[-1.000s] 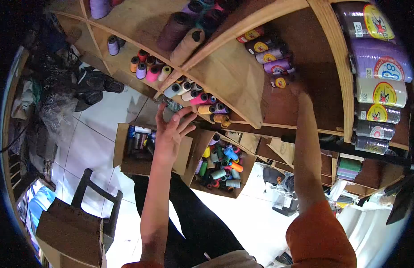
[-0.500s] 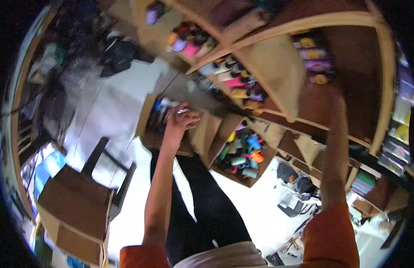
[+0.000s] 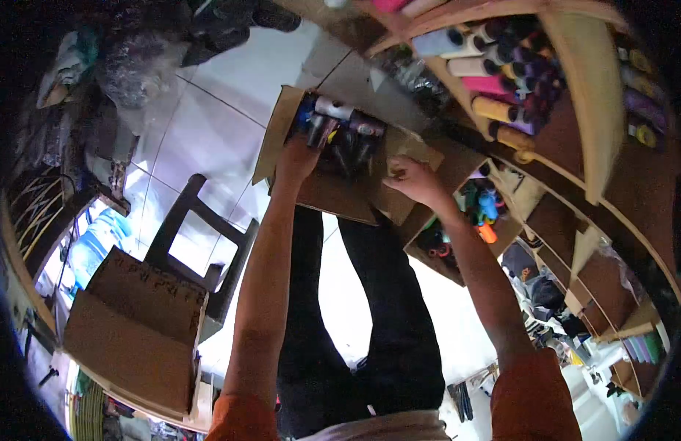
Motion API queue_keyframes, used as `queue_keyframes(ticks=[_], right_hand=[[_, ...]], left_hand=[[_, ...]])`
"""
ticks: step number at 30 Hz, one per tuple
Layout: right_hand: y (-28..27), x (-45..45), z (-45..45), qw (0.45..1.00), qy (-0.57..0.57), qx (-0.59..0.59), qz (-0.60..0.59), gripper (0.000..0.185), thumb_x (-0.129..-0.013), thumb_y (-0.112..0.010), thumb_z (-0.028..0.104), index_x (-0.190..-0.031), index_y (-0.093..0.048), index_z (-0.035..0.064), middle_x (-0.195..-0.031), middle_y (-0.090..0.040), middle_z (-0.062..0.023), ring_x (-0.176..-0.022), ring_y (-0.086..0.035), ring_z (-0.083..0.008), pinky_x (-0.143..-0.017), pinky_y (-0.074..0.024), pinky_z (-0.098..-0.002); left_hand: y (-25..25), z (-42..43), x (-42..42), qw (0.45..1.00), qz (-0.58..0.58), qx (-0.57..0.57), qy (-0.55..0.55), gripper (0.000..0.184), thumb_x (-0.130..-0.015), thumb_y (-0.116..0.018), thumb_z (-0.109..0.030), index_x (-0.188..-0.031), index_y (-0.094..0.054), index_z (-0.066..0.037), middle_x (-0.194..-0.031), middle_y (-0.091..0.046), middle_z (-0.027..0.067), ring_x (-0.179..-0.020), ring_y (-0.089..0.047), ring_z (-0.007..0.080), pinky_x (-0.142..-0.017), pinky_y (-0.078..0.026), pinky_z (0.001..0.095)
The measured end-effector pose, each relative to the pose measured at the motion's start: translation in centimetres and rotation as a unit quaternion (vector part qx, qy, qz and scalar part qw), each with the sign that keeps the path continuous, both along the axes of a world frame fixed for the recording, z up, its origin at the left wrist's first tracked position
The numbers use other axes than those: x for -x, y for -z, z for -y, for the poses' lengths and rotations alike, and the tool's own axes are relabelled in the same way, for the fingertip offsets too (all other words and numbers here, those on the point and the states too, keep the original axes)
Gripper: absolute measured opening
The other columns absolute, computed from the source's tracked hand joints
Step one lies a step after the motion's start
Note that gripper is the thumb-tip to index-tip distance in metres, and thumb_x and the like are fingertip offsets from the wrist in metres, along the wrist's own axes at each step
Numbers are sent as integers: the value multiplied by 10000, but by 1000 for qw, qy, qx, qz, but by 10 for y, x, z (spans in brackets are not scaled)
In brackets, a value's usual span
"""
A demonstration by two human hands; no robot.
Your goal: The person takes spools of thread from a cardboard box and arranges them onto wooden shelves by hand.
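A cardboard box (image 3: 274, 140) with its flaps spread holds several thread cones or rolls, among them a whitish-purple one (image 3: 333, 109) and a dark one (image 3: 368, 123). My left hand (image 3: 299, 158) reaches into its left side, beside a dark, shiny roll (image 3: 322, 131). The fingertips there are hidden, so a grip cannot be made out. Over the right-hand flap (image 3: 429, 153) hovers my right hand (image 3: 415, 181), its fingers loosely curled and a small gap showing by the thumb. I see nothing held in it.
Wooden shelves (image 3: 594, 95) at upper right hold rows of coloured thread cones (image 3: 495, 87). A second box (image 3: 447, 259) of bright spools sits right of my legs. To the left stand a dark stool frame (image 3: 180, 213) and a cardboard piece (image 3: 135, 331).
My right hand has come down from the shelf to the box. My left hand has moved from above the box into it. The view has shifted, bringing the box nearer the centre.
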State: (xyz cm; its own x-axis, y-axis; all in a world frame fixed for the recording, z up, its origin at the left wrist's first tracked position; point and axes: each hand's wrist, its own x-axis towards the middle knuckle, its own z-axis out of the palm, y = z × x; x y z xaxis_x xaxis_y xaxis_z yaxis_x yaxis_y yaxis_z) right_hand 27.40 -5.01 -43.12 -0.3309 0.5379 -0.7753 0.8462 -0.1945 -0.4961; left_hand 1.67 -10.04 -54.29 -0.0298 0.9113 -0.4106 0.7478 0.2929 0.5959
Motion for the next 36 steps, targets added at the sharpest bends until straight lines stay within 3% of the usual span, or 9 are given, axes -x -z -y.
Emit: queue_keyframes(ticks=[4, 8, 11, 17, 19, 24, 27, 29, 36], right_hand=[[147, 28, 35, 981, 188, -36, 29, 539, -821, -584, 405, -1173, -528, 1, -1124, -575, -205, -1052, -546, -352, -897, -432, -428], [214, 43, 50, 966, 84, 15, 242, 590, -832, -524, 490, -1215, -517, 42, -1193, -542, -188, -1097, -526, -320, -927, -412, -427], [264, 48, 76, 949, 129, -48, 282, 587, -826, -525, 505, -1205, -533, 57, -1192, -546, -174, -1096, -530, -307, -922, -413, -429], [303, 32, 82, 953, 57, -66, 289, 609, -801, -539, 542, -1197, -548, 80, -1203, -544, -152, -1105, -527, -285, -921, -416, -424], [313, 16, 66, 975, 56, -23, 214, 703, -737, -615, 557, -1207, -522, 41, -1208, -533, -167, -1131, -505, -287, -914, -421, -401], [287, 20, 53, 958, 217, -88, -163, 478, -792, -640, 419, -1139, -591, 95, -1133, -590, -88, -1043, -550, -272, -911, -435, -386], [282, 29, 52, 912, 326, 68, -239, 528, -795, -642, 427, -1173, -554, 69, -1166, -552, -100, -1080, -508, -266, -949, -387, -379], [244, 41, 47, 872, 421, 194, -154, 658, -820, -588, 504, -1256, -478, 24, -1309, -452, -127, -1224, -407, -267, -1051, -275, -409], [291, 8, 107, 888, 267, -58, -370, 625, -902, -446, 468, -1328, -399, 13, -1390, -361, -129, -1323, -281, -255, -1095, -208, -390]], left_hand=[[62, -35, -29, 979, 9, 198, -47, 496, -798, -576, -400, -1114, -554, -19, -1055, -583, 257, -1010, -553, 400, -892, -432, 467], [129, -45, -49, 973, 33, 223, -42, 447, -759, -606, -316, -1083, -589, -8, -1111, -565, 254, -1066, -543, 388, -878, -455, 436], [183, -14, -65, 998, -12, 35, 53, 478, -731, -648, -306, -1074, -574, 19, -1194, -517, 242, -1120, -503, 393, -911, -439, 446], [236, -9, -67, 972, 151, 162, -73, 615, -726, -682, -392, -1231, -492, -98, -1335, -417, 169, -1275, -333, 366, -1054, -292, 469], [243, 3, -78, 998, 48, 44, -13, 609, -666, -713, -362, -1154, -533, -44, -1241, -492, 196, -1135, -476, 340, -955, -392, 445], [193, -25, -57, 907, 164, 380, -77, 597, -668, -673, -438, -1062, -579, 2, -1004, -618, 169, -949, -593, 286, -851, -436, 411], [214, 34, -90, 965, 64, 179, -179, 534, -744, -606, -463, -1031, -600, -13, -944, -631, 131, -891, -591, 240, -834, -430, 369], [158, -2, -40, 818, 368, 414, -152, 495, -849, -536, -473, -1087, -585, -41, -1033, -608, 121, -945, -560, 198, -869, -419, 316], [160, 19, -64, 800, 370, 394, -262, 448, -777, -620, -408, -1065, -585, -67, -905, -602, 72, -793, -577, 208, -754, -443, 335]])
